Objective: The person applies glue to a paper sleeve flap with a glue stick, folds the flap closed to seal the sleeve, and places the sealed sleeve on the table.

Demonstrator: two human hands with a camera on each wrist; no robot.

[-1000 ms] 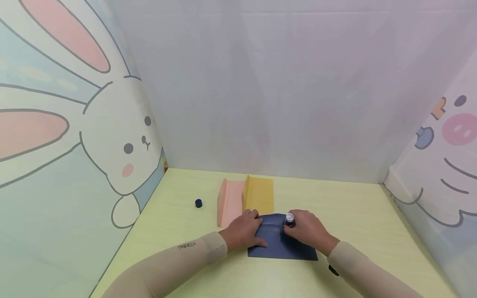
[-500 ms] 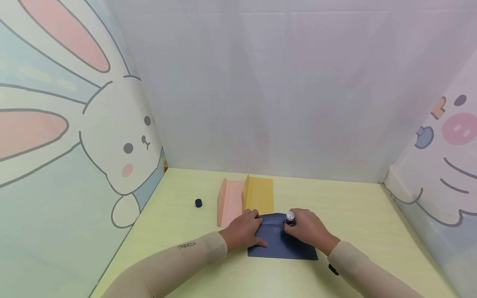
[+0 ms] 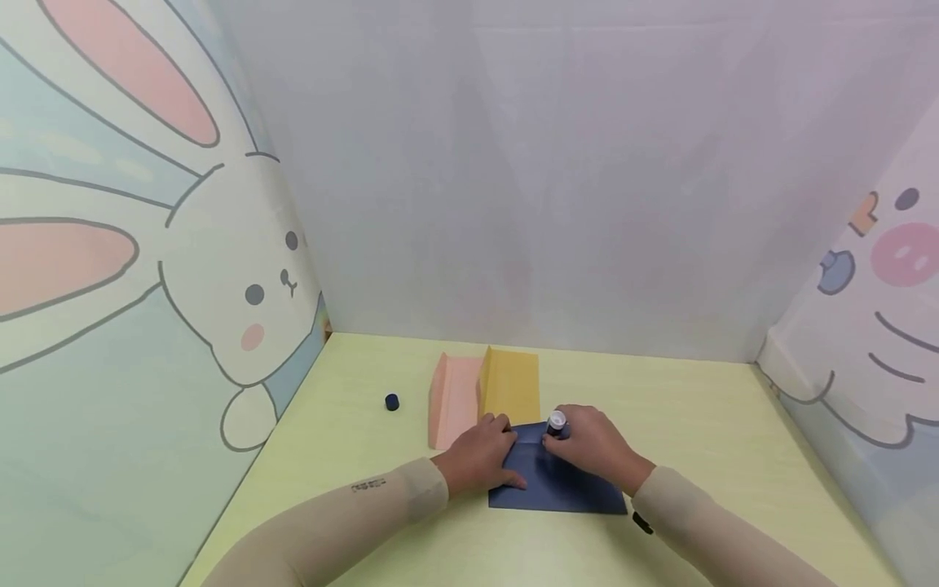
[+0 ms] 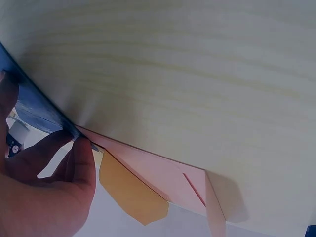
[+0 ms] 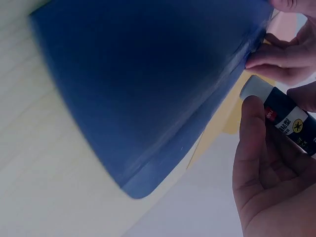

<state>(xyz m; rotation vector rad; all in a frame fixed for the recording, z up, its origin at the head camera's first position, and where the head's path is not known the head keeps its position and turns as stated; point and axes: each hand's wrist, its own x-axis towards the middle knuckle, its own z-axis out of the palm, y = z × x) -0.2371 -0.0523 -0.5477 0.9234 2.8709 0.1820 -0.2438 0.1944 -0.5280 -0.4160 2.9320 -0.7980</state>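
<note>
One hand, the right hand (image 3: pixel 592 439), pinches a dark cylindrical glue stick (image 5: pixel 290 118) with a white end in curled fingers, at the creased far strip of a navy-blue paper sheet (image 3: pixel 565 487); whether they touch is unclear. The left hand (image 3: pixel 477 456) presses the sheet's left side, thumb spread from fingers. Light, even strokes along the strip, left hand pinning firmly, should avoid wrinkles. Beyond lie a folded pink paper sheet (image 3: pixel 460 399), a folded yellow paper sheet (image 3: pixel 515 383) and, farther left, a round dark-blue cap (image 3: pixel 392 402) on the pale wood-grain table (image 3: pixel 689 408).
</note>
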